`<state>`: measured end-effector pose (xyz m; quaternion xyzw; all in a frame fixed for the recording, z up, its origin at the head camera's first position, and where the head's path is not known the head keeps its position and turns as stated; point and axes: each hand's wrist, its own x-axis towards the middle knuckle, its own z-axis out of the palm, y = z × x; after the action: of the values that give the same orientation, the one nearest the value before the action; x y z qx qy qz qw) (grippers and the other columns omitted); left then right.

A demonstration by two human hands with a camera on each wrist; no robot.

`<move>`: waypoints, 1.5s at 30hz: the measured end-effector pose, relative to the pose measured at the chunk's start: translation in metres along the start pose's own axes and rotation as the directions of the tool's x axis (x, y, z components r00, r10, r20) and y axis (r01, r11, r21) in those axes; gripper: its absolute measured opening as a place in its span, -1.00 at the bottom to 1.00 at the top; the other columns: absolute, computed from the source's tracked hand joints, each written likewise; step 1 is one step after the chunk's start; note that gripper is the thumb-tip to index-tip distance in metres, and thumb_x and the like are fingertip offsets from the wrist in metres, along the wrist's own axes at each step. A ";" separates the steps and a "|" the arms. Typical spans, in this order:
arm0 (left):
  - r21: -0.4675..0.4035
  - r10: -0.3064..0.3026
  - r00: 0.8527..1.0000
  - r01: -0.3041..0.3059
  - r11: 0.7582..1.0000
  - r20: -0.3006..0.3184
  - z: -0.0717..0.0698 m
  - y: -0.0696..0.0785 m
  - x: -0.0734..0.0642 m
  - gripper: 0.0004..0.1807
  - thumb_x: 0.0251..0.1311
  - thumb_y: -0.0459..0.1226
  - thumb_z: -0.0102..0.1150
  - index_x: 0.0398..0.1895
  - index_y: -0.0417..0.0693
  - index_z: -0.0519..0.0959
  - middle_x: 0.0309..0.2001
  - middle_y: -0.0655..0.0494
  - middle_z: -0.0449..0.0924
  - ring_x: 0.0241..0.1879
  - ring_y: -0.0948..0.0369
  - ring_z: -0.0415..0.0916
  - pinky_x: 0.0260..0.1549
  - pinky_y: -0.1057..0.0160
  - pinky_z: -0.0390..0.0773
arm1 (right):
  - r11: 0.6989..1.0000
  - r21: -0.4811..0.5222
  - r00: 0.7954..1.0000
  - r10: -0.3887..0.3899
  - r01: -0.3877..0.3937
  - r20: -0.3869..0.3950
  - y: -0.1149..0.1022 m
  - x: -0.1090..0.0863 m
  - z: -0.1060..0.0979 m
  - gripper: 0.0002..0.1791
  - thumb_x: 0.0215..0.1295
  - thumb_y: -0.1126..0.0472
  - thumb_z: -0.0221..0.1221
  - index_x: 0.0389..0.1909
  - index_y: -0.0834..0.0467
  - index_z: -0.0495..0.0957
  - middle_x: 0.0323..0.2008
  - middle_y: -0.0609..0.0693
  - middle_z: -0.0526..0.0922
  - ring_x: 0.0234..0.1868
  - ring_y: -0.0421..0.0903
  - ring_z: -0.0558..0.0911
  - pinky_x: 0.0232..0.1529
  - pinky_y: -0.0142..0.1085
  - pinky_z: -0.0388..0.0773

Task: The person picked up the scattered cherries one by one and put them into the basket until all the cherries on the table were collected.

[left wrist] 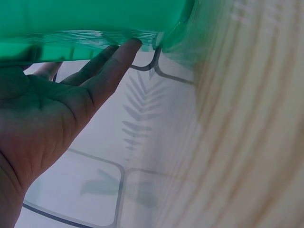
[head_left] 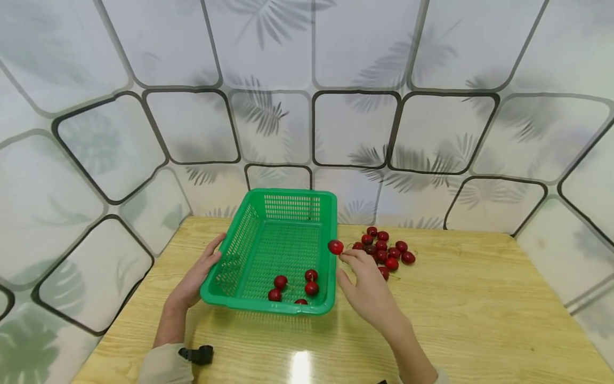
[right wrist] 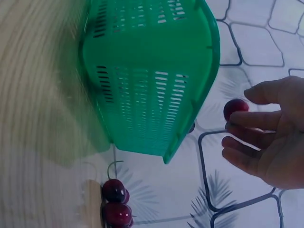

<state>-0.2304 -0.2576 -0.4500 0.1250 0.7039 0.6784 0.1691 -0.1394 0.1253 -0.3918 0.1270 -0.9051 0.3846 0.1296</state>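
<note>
A green plastic basket (head_left: 268, 306) with slotted walls stands on the table, and several dark red cherries (head_left: 311, 288) lie inside at its near end. My left hand (head_left: 196, 277) rests against the basket's left side. In the left wrist view the fingers (left wrist: 116, 64) of that hand are extended along the green wall. My right hand (head_left: 371, 290) holds one cherry (head_left: 335, 247) at its fingertips, level with the basket's right rim. From the right wrist view, this cherry (right wrist: 235, 108) sits between thumb and fingers, apart from the basket.
A loose pile of cherries (head_left: 381, 245) with stems lies on the wooden table (head_left: 479, 298), right of the basket. Patterned white wall covering (head_left: 355, 128) encloses the back and sides of the table. A black band (head_left: 196, 354) is around the left wrist.
</note>
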 end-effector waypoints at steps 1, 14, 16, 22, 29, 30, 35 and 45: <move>-0.001 0.000 1.000 0.000 1.000 0.000 0.000 0.000 0.000 -0.33 0.61 0.00 -0.42 0.62 0.17 -0.36 0.42 -0.38 -0.12 -0.12 0.14 0.52 -0.22 0.20 0.61 | 1.000 -0.002 0.999 -0.031 0.031 0.005 -0.001 0.000 0.003 -0.65 0.35 0.28 0.24 0.10 0.35 0.59 0.14 0.12 0.54 0.23 0.10 0.44 0.18 0.01 0.48; 0.002 -0.004 1.000 0.004 1.000 -0.016 0.000 -0.001 0.000 -0.33 0.60 0.02 -0.41 0.62 0.18 -0.33 0.29 -0.40 0.04 -0.19 0.17 0.55 -0.25 0.19 0.62 | 0.977 -0.083 0.970 -0.179 0.194 0.165 -0.004 -0.002 0.031 -0.70 0.41 0.23 0.18 0.00 0.38 0.63 0.05 0.18 0.63 0.31 0.22 0.41 0.32 0.06 0.31; 0.003 -0.001 1.000 0.001 1.000 -0.015 0.000 -0.001 0.000 -0.33 0.61 0.01 -0.41 0.62 0.18 -0.33 0.30 -0.41 0.03 -0.17 0.16 0.55 -0.25 0.19 0.62 | 0.974 -0.109 0.969 -0.179 0.198 0.168 -0.003 -0.002 0.033 -0.69 0.42 0.20 0.18 -0.01 0.37 0.63 0.05 0.18 0.64 0.32 0.22 0.40 0.33 0.06 0.30; 0.000 -0.002 1.000 0.002 1.000 -0.017 0.000 -0.001 0.001 -0.33 0.61 0.01 -0.40 0.62 0.17 -0.33 0.33 -0.40 0.01 -0.14 0.15 0.54 -0.23 0.19 0.62 | 0.955 -0.192 0.967 -0.199 0.228 0.158 -0.001 -0.002 0.039 -0.70 0.44 0.15 0.16 -0.11 0.32 0.68 -0.04 0.15 0.67 0.29 0.22 0.43 0.35 0.04 0.28; -0.004 -0.016 0.999 0.015 1.000 -0.029 0.001 0.000 0.002 -0.33 0.60 0.01 -0.40 0.62 0.17 -0.31 0.30 -0.39 0.03 -0.18 0.17 0.55 -0.25 0.21 0.62 | 0.928 -0.252 0.956 -0.238 0.276 0.171 0.000 -0.001 0.044 -0.67 0.47 0.08 0.13 -0.34 0.21 0.73 -0.15 0.07 0.71 0.27 0.25 0.46 0.39 0.06 0.21; -0.004 -0.016 0.999 0.016 1.000 -0.029 0.001 0.000 0.002 -0.33 0.60 0.01 -0.40 0.62 0.17 -0.31 0.29 -0.39 0.04 -0.19 0.17 0.56 -0.26 0.21 0.62 | 0.925 -0.260 0.955 -0.238 0.278 0.174 0.000 -0.001 0.045 -0.65 0.48 0.08 0.11 -0.36 0.20 0.74 -0.16 0.07 0.71 0.27 0.25 0.46 0.39 0.06 0.20; -0.004 -0.017 0.999 0.016 1.000 -0.027 0.001 0.000 0.001 -0.33 0.60 0.01 -0.40 0.62 0.16 -0.31 0.28 -0.39 0.05 -0.20 0.18 0.56 -0.26 0.21 0.63 | 0.917 -0.278 0.952 -0.236 0.285 0.195 0.000 -0.002 0.046 -0.54 0.53 0.04 0.04 -0.48 0.17 0.72 -0.22 0.03 0.72 0.29 0.24 0.44 0.41 0.06 0.16; -0.001 -0.016 1.000 0.016 1.000 -0.026 0.001 0.000 0.000 -0.34 0.60 0.01 -0.41 0.62 0.19 -0.32 0.34 -0.41 0.00 -0.19 0.17 0.56 -0.24 0.20 0.62 | 0.932 -0.283 0.952 -0.153 0.229 0.266 -0.003 -0.004 0.046 -0.37 0.61 -0.07 -0.16 -0.56 0.08 0.69 -0.16 -0.03 0.70 0.43 0.25 0.24 0.20 0.24 0.37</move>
<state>-0.2300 -0.2567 -0.4498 0.1106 0.7067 0.6790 0.1654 -0.1413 0.0900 -0.4217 0.2384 -0.9464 0.2049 0.0747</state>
